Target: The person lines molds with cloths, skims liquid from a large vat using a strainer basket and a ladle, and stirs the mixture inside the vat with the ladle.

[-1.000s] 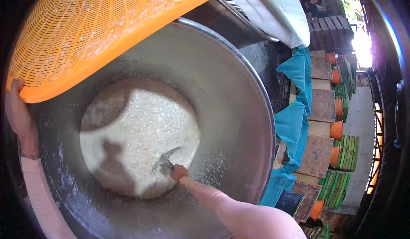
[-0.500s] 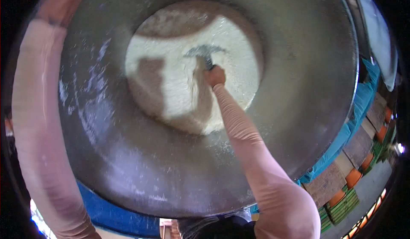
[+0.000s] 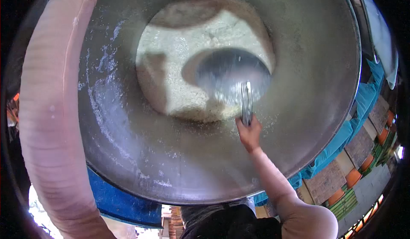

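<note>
My right hand [image 3: 249, 132] is closed round the handle of a large, round, shallow metal ladle [image 3: 234, 70]. The ladle's head is raised over a pale, wet, grainy mass [image 3: 171, 44] at the bottom of a very large metal pot [image 3: 311, 68]. Whether the head carries anything is hard to make out, because it is blurred and shiny. Along the left side my left arm [image 3: 51, 106], in a pale pink sleeve, reaches up past the pot's wall. My left hand lies beyond the top edge of the picture.
Whitish residue [image 3: 104, 98] streaks the pot's left inner wall. A blue panel [image 3: 124, 205] shows under the pot at lower left. Teal sheeting [image 3: 329, 153] hangs beside its right rim. Terracotta pots [image 3: 353, 178] and brown slabs [image 3: 324, 182] lie farther right.
The ladle has come up out of the pale mass and back towards me, to the right, with my right hand. My left hand has left the view at the top.
</note>
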